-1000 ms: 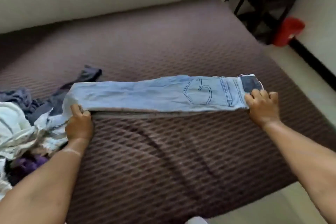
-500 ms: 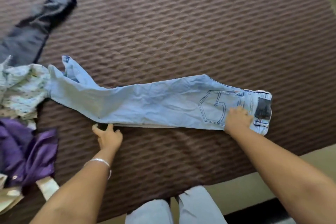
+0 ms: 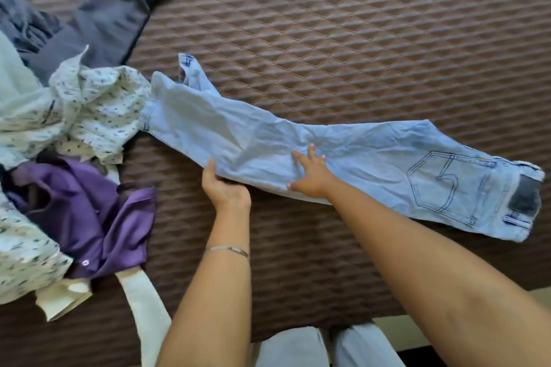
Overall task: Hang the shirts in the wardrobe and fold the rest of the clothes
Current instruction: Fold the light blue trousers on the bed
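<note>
Light blue jeans [image 3: 372, 158], folded lengthwise, lie across the brown quilted bed [image 3: 343, 39], waistband at the right and leg ends at the left. My left hand [image 3: 225, 186] grips the near edge of the legs at mid-length, thumb up on the fabric and fingers under it. My right hand [image 3: 310, 171] presses flat on the denim beside it, fingers spread. At the left lies a heap of clothes: a white patterned shirt [image 3: 89, 110], a purple shirt [image 3: 86, 214] and a dark grey garment [image 3: 98, 15].
A cream garment [image 3: 143, 316] trails off the heap toward the bed's near edge. My legs in light trousers [image 3: 328, 348] stand at the bed's front edge. Bare bedcover stretches behind and right of the jeans.
My right hand has slid left from the waistband to the middle of the jeans. My left hand has moved right and taken hold of the near edge. The view has come closer.
</note>
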Action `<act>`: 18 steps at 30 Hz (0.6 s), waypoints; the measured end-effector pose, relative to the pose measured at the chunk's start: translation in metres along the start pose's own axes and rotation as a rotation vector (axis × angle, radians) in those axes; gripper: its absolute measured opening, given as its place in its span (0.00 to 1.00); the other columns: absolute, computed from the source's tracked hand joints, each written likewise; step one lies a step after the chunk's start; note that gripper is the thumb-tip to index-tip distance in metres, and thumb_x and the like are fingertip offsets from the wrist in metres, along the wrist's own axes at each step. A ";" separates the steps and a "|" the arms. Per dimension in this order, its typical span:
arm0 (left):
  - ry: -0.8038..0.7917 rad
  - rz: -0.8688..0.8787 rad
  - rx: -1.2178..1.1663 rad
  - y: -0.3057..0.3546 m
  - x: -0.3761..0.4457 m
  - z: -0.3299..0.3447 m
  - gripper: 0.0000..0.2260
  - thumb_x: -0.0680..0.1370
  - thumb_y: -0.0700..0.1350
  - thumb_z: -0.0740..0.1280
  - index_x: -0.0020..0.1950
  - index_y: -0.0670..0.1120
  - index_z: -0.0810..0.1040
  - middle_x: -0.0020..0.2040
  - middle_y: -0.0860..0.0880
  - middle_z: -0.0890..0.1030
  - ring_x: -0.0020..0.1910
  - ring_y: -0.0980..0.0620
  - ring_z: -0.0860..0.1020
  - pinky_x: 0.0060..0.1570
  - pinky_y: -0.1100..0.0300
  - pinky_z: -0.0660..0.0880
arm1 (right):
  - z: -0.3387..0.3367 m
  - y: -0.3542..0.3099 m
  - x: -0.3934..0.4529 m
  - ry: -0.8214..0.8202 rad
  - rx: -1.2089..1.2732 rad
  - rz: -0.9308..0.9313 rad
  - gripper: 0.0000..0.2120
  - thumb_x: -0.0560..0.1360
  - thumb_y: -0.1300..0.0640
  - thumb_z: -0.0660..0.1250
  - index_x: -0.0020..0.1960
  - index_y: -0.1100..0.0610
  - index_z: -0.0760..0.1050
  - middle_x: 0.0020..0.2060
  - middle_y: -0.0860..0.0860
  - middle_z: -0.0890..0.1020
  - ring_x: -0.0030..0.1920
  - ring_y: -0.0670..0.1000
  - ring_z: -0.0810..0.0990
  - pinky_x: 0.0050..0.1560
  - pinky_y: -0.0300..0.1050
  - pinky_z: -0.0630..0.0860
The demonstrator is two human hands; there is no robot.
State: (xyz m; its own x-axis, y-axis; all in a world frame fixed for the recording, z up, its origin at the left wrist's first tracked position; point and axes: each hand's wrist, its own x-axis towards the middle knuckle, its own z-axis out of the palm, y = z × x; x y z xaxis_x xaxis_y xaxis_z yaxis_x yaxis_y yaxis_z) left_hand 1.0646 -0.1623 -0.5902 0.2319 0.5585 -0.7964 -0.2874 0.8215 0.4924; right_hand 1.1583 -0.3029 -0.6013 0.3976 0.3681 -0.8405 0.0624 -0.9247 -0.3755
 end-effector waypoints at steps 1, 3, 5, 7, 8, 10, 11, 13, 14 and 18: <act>-0.033 -0.002 0.003 0.010 0.008 0.003 0.16 0.79 0.47 0.63 0.65 0.46 0.77 0.59 0.46 0.82 0.58 0.45 0.80 0.57 0.49 0.76 | -0.002 0.003 0.000 -0.006 0.014 -0.003 0.43 0.74 0.51 0.71 0.79 0.46 0.46 0.77 0.51 0.35 0.76 0.62 0.35 0.74 0.59 0.50; -0.116 -0.028 0.017 0.034 0.028 0.005 0.17 0.80 0.51 0.62 0.67 0.47 0.76 0.60 0.46 0.82 0.58 0.45 0.80 0.55 0.48 0.77 | -0.003 0.004 0.001 -0.019 0.041 -0.007 0.43 0.74 0.53 0.71 0.79 0.45 0.47 0.77 0.50 0.35 0.76 0.60 0.34 0.73 0.61 0.51; -0.252 -0.066 0.063 0.055 0.051 0.005 0.19 0.80 0.53 0.61 0.68 0.46 0.74 0.62 0.43 0.80 0.62 0.42 0.78 0.60 0.44 0.74 | -0.003 0.005 0.002 -0.024 0.061 0.010 0.42 0.75 0.54 0.71 0.79 0.44 0.48 0.77 0.49 0.35 0.76 0.59 0.34 0.73 0.61 0.51; -0.363 -0.123 0.147 0.076 0.072 0.007 0.22 0.79 0.53 0.62 0.69 0.44 0.72 0.67 0.40 0.76 0.66 0.39 0.74 0.64 0.39 0.70 | -0.004 0.004 0.004 -0.033 0.080 0.023 0.41 0.75 0.54 0.71 0.78 0.44 0.48 0.77 0.49 0.35 0.76 0.58 0.34 0.73 0.62 0.50; -0.394 -0.162 0.195 0.085 0.077 0.010 0.25 0.77 0.53 0.65 0.71 0.44 0.71 0.68 0.39 0.74 0.67 0.38 0.73 0.65 0.38 0.69 | -0.005 0.004 0.005 -0.038 0.092 0.029 0.41 0.75 0.55 0.70 0.78 0.43 0.49 0.77 0.48 0.35 0.76 0.58 0.35 0.73 0.62 0.49; -0.442 -0.189 0.278 0.100 0.083 0.017 0.30 0.73 0.49 0.70 0.73 0.43 0.68 0.70 0.39 0.72 0.68 0.38 0.72 0.66 0.38 0.68 | -0.006 0.003 0.006 -0.034 0.116 0.041 0.40 0.75 0.55 0.70 0.78 0.43 0.50 0.77 0.48 0.36 0.76 0.57 0.35 0.74 0.62 0.48; -0.453 -0.161 0.285 0.105 0.086 0.020 0.30 0.73 0.47 0.70 0.73 0.42 0.68 0.69 0.39 0.73 0.67 0.38 0.73 0.65 0.39 0.70 | -0.007 0.003 0.006 -0.029 0.124 0.048 0.40 0.75 0.55 0.70 0.78 0.43 0.51 0.77 0.48 0.36 0.76 0.57 0.35 0.74 0.61 0.48; -0.414 -0.044 0.234 0.111 0.089 0.018 0.25 0.75 0.42 0.67 0.72 0.40 0.70 0.67 0.39 0.75 0.65 0.38 0.75 0.62 0.41 0.73 | -0.006 0.000 0.005 -0.025 0.137 0.068 0.39 0.75 0.56 0.70 0.78 0.43 0.51 0.77 0.47 0.37 0.77 0.57 0.35 0.74 0.61 0.47; -0.360 0.005 0.182 0.115 0.089 0.011 0.22 0.76 0.40 0.66 0.71 0.39 0.71 0.66 0.39 0.76 0.64 0.39 0.76 0.61 0.42 0.74 | -0.006 -0.003 0.003 -0.023 0.142 0.078 0.39 0.75 0.56 0.70 0.78 0.44 0.52 0.77 0.47 0.37 0.77 0.57 0.36 0.74 0.61 0.47; -0.176 0.018 0.027 0.120 0.093 -0.033 0.18 0.77 0.40 0.63 0.67 0.42 0.74 0.65 0.41 0.77 0.62 0.41 0.77 0.64 0.43 0.72 | -0.005 -0.023 0.006 0.029 0.055 0.186 0.36 0.76 0.56 0.68 0.78 0.48 0.53 0.78 0.52 0.39 0.77 0.60 0.43 0.75 0.59 0.52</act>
State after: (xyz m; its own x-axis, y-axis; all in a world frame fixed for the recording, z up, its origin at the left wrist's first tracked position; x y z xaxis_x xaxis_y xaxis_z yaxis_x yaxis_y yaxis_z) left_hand 1.0213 -0.0155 -0.6167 0.3869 0.5829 -0.7146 -0.2686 0.8125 0.5174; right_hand 1.1637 -0.2800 -0.5953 0.4238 0.1881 -0.8860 -0.0638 -0.9696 -0.2364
